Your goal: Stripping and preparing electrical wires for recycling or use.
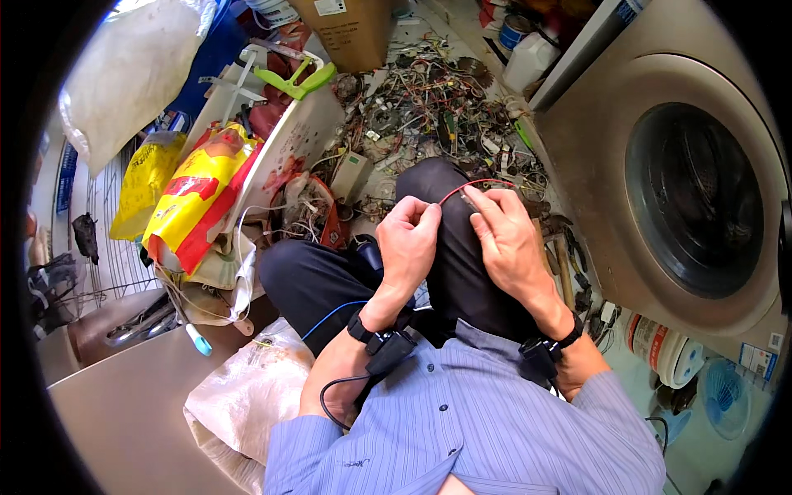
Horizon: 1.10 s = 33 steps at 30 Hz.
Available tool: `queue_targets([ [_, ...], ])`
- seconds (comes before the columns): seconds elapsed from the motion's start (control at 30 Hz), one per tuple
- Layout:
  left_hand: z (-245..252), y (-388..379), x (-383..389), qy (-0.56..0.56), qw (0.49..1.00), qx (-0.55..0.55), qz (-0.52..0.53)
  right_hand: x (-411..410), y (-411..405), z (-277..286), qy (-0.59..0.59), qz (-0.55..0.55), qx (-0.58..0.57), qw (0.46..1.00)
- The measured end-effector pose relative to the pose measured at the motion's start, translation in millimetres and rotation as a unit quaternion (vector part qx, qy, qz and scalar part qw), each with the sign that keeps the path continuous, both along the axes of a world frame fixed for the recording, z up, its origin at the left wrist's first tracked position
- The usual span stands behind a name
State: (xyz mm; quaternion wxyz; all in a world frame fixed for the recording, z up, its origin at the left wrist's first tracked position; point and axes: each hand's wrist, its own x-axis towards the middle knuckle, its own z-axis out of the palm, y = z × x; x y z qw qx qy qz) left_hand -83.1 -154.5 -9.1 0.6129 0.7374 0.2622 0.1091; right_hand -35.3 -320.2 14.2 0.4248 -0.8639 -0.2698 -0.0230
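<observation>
Over my raised knee [445, 247], a thin red wire [479, 182] arcs between my hands. My left hand [408, 238] pinches one end of it between thumb and fingers. Just to the right, my right hand [506, 241] grips a small metal piece [468, 200], perhaps a blade, between thumb and index finger. That piece lies close under the wire; whether it touches is hard to tell. The wire's far end passes above my right fingers. A blue wire [331, 315] runs past my left wrist.
Ahead, a tangled heap of wires and small parts [427, 117] covers the floor. A front-loading washing machine [693, 198] stands at right, with a white bucket [665, 349] below it. At left are a yellow-and-red bag [204, 192], a white tub [288, 154] and a white sack [247, 396].
</observation>
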Motion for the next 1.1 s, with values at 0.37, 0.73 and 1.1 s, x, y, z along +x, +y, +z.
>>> queue_targets([
  [0.37, 6.3, 16.8, -2.2, 0.071, 0.988, -0.121, -0.068, -1.4, 26.7, -10.9, -0.068, -0.002, -0.074, 0.995],
  [0.73, -0.5, 16.8, 3.5, 0.068, 0.981, -0.121, -0.133, 8.5, 19.0, -8.0, -0.066, 0.011, -0.022, 0.997],
  [1.1, -6.4, 11.5, 3.4, 0.040, 0.970, -0.217, -0.106, 6.9, 18.3, -7.7, -0.084, -0.008, -0.043, 0.996],
])
